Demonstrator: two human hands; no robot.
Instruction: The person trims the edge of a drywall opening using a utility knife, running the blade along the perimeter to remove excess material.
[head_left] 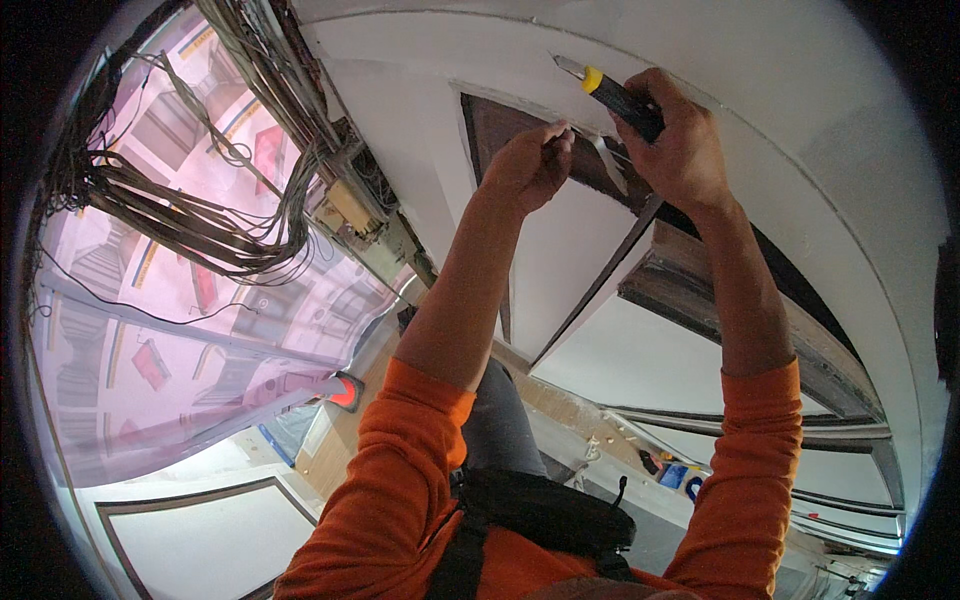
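My right hand, raised high, is wrapped round the black and yellow handle of a utility knife. Its metal blade points up and to the left, apart from my left hand. To the left of it, my left hand is closed in a pinch at the brown upper edge of a framed panel. What sits between those fingertips is too small to make out. A thin white strip hangs loose between the two hands, against the brown edge.
Bundled cables hang at the left before a pink printed plastic sheet. More brown-edged white panels stand to the right under a curved white wall. A traffic cone lies below left. A black waist bag is at my front.
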